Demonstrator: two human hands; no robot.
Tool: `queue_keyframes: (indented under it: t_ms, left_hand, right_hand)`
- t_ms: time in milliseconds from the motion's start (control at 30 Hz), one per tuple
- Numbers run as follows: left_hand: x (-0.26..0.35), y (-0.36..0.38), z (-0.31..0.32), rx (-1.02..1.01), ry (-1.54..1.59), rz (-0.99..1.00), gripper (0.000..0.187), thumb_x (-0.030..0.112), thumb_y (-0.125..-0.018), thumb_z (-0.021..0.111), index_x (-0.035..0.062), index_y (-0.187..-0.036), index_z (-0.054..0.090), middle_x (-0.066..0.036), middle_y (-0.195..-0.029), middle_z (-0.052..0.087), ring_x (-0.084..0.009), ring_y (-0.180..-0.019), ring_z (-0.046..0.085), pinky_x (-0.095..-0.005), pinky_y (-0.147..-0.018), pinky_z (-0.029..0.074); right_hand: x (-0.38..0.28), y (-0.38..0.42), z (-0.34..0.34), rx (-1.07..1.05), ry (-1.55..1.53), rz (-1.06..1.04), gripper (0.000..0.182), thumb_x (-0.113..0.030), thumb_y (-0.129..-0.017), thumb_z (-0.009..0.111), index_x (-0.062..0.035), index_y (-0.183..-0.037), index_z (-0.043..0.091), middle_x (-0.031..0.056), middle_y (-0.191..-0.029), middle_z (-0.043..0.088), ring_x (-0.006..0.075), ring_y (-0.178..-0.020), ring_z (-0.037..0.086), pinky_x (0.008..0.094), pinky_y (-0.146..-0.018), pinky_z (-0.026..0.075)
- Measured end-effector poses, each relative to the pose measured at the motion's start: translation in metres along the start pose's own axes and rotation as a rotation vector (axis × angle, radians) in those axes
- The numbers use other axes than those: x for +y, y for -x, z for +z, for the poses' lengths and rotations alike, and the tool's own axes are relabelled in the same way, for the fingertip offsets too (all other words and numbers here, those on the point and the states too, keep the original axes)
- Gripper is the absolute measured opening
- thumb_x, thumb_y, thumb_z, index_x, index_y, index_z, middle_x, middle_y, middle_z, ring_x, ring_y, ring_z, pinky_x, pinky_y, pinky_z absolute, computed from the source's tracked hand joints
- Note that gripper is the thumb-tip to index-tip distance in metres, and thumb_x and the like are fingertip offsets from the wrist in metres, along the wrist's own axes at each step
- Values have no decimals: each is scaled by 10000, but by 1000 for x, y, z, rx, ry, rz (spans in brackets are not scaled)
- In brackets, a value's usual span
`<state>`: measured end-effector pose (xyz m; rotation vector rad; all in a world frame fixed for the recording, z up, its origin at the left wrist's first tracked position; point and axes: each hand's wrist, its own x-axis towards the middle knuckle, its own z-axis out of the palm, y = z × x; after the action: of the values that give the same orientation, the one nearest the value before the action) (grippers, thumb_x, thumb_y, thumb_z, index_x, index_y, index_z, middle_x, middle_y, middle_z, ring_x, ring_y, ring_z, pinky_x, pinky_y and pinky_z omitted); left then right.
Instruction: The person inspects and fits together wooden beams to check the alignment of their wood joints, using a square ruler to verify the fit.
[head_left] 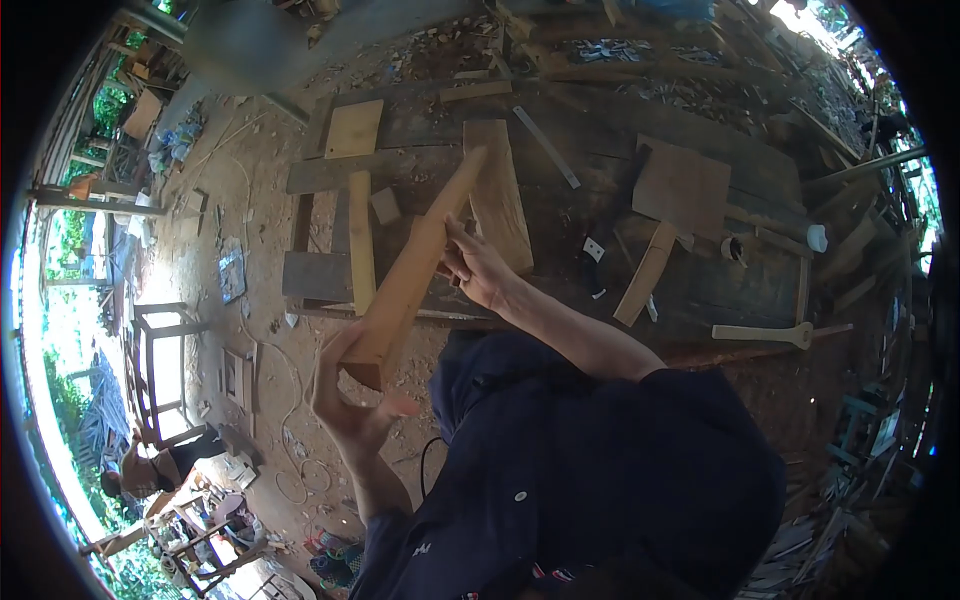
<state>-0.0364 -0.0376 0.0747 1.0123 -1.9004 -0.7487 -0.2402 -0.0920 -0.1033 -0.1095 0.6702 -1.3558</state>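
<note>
The left hand (352, 408) has its fingers bent wide around the near end of a long wooden piece (398, 287), with the thumb apart below that end. The fingers of the right hand (474, 268) are against the piece's side, about midway along. The piece slants across the near edge of the worktop (560, 222), towards its left corner; its far end overlaps a thick board (500, 200), though contact is hard to judge. A yellowish strip (361, 240) lies near the worktop's left edge.
</note>
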Motion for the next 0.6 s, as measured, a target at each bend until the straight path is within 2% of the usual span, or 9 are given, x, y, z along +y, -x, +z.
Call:
queue_keyframes:
  t_ms: [67,100,167,233,267,333,467,533,600]
  left_hand:
    - [4,4,2,14,-128,-52,785,507,-743,858,-46,-1232,591,-145,-1168,645,-243,-1072,629,-389,-944,497]
    - [4,4,5,10,-129,-52,785,507,-743,858,-46,-1232,591,-145,-1168,645,-243,-1072,629,-389,-944,497]
    - [0,0,12,177,-137,-117,575,261,-857,811,-35,-1286,570,-136,-1234,623,-239,-1094,625,-384,-962,495]
    - [1,-8,13,245,-123,-123,520,207,-888,755,-34,-1307,563,-135,-1261,611,-230,-1113,616,-373,-974,489]
    - [2,-13,13,318,-111,-129,471,153,-919,699,-32,-1327,556,-134,-1289,598,-221,-1131,606,-361,-986,482]
    - [2,-24,7,316,-161,-129,485,130,-926,693,-43,-1348,529,-149,-1310,580,-219,-1140,606,-351,-968,498]
    - [-7,-36,4,286,-95,-117,491,84,-975,628,-70,-1407,452,-167,-1363,533,-211,-1174,588,-331,-975,503]
    - [-9,-39,4,273,-56,-104,484,84,-990,602,-75,-1417,436,-174,-1382,523,-219,-1188,585,-336,-988,502]
    - [-12,-41,6,265,-19,-87,478,84,-1006,577,-79,-1427,421,-180,-1401,513,-226,-1202,583,-341,-1000,501]
  right_hand:
    - [3,3,0,3,-28,34,362,-508,-988,582,-165,-874,552,-81,-561,361,53,-462,316,316,-831,515]
    - [5,5,0,-18,-31,52,357,-510,-985,587,-164,-901,556,-80,-587,376,53,-466,318,317,-826,516]
    - [6,11,6,-36,-38,69,354,-512,-981,592,-163,-928,559,-79,-612,392,52,-469,320,318,-821,516]
    - [4,21,15,40,-28,118,361,-497,-1004,565,-139,-958,571,-29,-740,588,56,-479,294,309,-802,479]
    - [1,24,18,43,-30,118,361,-497,-1004,565,-139,-958,571,-29,-740,588,56,-479,294,309,-802,479]
    - [-3,31,20,-4,80,137,330,-450,-1013,579,-122,-992,543,21,-827,634,33,-490,316,292,-702,466]
    - [-14,23,-19,-166,323,225,293,-394,-1015,602,-114,-1005,517,38,-805,630,19,-487,350,261,-548,423]
    - [-23,21,-40,-234,455,236,285,-356,-1012,617,-101,-1006,490,49,-783,626,21,-476,385,235,-435,337]
    - [-42,28,-47,-155,439,238,290,-343,-1006,631,-84,-1007,501,34,-752,614,31,-461,392,234,-400,283]
